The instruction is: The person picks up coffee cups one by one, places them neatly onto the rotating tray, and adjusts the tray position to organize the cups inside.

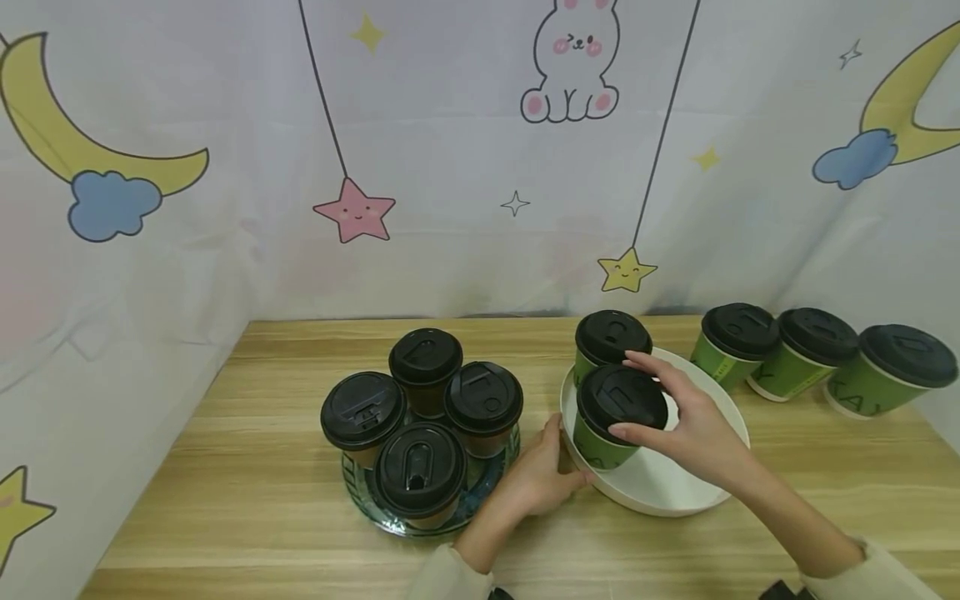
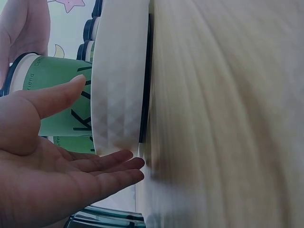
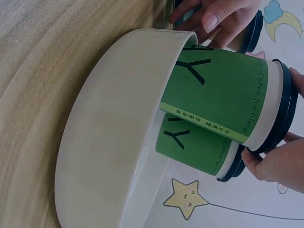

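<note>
My right hand (image 1: 697, 433) holds a green paper coffee cup (image 1: 603, 446) by its black lid, thumb on the near side and fingers across the far side. The cup is upright inside a round white tray (image 1: 701, 475), at its left side. Behind it in the tray stands a second green cup (image 1: 613, 337), also with a black lid. At the tray's left edge is my left hand (image 1: 540, 475), its fingers extended against the outer wall. In the left wrist view the left thumb (image 2: 61, 97) points toward the held cup (image 2: 61, 116); whether it touches is unclear.
To the left, a glass plate (image 1: 382, 518) bears several brown cups with black lids (image 1: 420, 471). Three more green cups (image 1: 798, 358) stand in a row right of the tray. A printed curtain (image 1: 450, 267) hangs behind the wooden table (image 1: 247, 467).
</note>
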{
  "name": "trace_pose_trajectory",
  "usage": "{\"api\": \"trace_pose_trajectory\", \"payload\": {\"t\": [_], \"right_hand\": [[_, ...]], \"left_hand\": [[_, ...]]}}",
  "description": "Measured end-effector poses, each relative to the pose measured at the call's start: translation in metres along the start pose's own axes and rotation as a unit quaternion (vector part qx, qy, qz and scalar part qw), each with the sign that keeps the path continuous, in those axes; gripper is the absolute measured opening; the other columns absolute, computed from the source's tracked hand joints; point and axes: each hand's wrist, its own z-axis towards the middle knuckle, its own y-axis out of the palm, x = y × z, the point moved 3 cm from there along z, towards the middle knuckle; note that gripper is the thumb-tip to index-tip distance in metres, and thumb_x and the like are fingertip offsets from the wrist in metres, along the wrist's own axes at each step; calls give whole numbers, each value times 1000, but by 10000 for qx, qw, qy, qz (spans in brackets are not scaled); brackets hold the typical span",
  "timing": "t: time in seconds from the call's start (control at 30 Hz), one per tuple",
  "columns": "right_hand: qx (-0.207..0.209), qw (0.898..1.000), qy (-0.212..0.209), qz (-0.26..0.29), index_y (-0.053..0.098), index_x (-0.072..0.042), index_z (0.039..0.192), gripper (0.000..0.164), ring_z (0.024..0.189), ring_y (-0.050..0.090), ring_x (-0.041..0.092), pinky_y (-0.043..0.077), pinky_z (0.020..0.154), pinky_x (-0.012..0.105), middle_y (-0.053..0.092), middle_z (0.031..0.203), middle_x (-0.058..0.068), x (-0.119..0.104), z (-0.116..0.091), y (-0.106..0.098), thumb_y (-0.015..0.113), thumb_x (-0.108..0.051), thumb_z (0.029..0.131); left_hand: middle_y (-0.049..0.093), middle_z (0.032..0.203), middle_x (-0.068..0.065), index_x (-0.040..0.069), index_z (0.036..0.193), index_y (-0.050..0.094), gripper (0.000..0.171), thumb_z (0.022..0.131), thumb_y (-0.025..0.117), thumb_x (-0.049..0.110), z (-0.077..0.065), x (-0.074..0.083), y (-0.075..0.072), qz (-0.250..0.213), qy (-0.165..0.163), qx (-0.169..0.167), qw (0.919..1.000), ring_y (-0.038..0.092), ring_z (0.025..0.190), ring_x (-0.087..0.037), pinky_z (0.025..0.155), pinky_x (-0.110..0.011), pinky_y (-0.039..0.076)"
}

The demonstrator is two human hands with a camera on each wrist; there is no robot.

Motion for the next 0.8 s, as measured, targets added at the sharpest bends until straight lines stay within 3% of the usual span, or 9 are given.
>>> {"api": "trace_pose_trajectory", "payload": {"t": [0.23,0.47,0.67,0.8], "right_hand": [[28,9999,-117,-54,39,-10,137,76,119,41,28,37,93,44,48,127,13,2,-1,-1,78,-16,72],[118,9994,-321,7,40,-8,137,76,117,41,21,31,90,8,47,128,14,5,-1,-5,78,-11,71],[142,9988,-441,174,40,-5,136,75,117,39,6,31,90,7,46,130,15,10,-1,-7,77,-5,71],[206,9983,-469,269,42,-4,135,74,116,40,9,31,90,7,47,128,16,11,-2,-8,77,-2,70]], "left_hand": [[35,137,-25,-5,142,18,83,83,68,27,0,0,0,34,-13,7,10000,33,126,-36,99,-47,32],[34,137,-26,-6,141,19,83,83,68,26,0,0,0,35,-10,-4,10000,33,126,-36,99,-46,33],[31,139,-25,-4,143,16,83,84,66,26,3,-1,0,-9,-38,-126,9999,32,128,-34,100,-44,32],[32,139,-24,-3,143,13,84,85,65,26,5,-3,1,-32,-42,-209,9998,31,128,-31,101,-42,32]]}}
